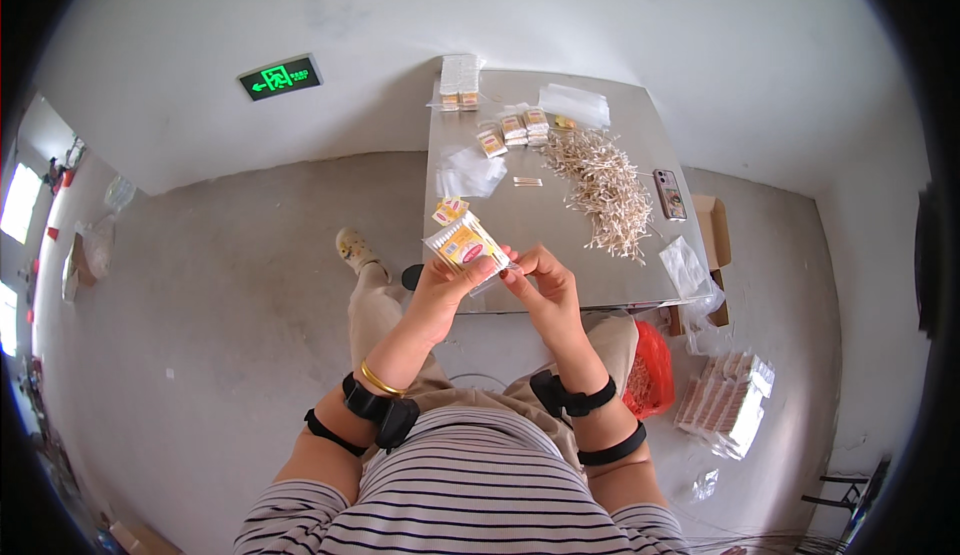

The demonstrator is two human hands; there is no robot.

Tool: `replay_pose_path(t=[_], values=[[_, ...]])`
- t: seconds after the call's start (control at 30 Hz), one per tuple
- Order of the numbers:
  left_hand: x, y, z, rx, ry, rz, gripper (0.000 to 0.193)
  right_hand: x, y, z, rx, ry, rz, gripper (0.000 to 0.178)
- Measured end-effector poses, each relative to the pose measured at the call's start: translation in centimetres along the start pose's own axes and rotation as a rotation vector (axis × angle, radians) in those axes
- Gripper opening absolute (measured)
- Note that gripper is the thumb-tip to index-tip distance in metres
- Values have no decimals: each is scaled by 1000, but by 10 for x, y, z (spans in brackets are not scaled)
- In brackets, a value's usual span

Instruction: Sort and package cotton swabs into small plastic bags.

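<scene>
Over the near edge of the metal table [535, 220], the left hand [440, 295] grips a cotton-swab packet [468, 244], right hand [550, 295] pinching its clear corner; yellow labels [451, 207] peek out behind, loose swabs [608, 190] sprawling beside a smartphone [669, 195].

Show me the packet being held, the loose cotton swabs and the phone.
Swab packet [465, 243]: head view, on its printed front.
Loose cotton swabs [607, 190]: head view, mid-heap.
Phone [670, 195]: head view, middle of its upward face.

The grey, smooth table [535, 220] carries a loose heap of cotton swabs [605, 190], a phone [670, 195], small packs [514, 129] and what look like clear plastic bags [470, 172].
</scene>
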State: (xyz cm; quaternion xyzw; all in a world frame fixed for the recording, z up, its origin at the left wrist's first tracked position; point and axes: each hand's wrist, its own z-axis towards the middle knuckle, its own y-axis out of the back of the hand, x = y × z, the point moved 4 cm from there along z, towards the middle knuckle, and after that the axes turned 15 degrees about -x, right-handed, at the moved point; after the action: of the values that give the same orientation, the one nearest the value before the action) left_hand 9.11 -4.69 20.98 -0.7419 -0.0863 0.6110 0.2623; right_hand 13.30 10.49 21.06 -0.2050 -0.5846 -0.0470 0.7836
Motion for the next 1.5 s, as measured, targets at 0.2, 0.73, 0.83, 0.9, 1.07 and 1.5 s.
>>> replay_pose_path(t=[0.2,0.73,0.83,0.9,1.07,1.5], values=[[-13,-7,-6,19,-26,41,28,-1,7,-6,62,-167,31,9],[-68,-21,-22,156,-545,793,33,70,-8,-7,105,356,-387,25],[-79,-17,-26,131,-652,693,34,75,-2,-9,64,409,-389,27],[-79,-11,-25,89,-670,530,31,73,2,-9,34,414,-353,26],[-85,-24,-38,67,-641,306,30,61,-1,-11,85,262,-222,24],[-72,-19,-28,-48,-486,282,9,48,0,-14,112,143,-130,20]])
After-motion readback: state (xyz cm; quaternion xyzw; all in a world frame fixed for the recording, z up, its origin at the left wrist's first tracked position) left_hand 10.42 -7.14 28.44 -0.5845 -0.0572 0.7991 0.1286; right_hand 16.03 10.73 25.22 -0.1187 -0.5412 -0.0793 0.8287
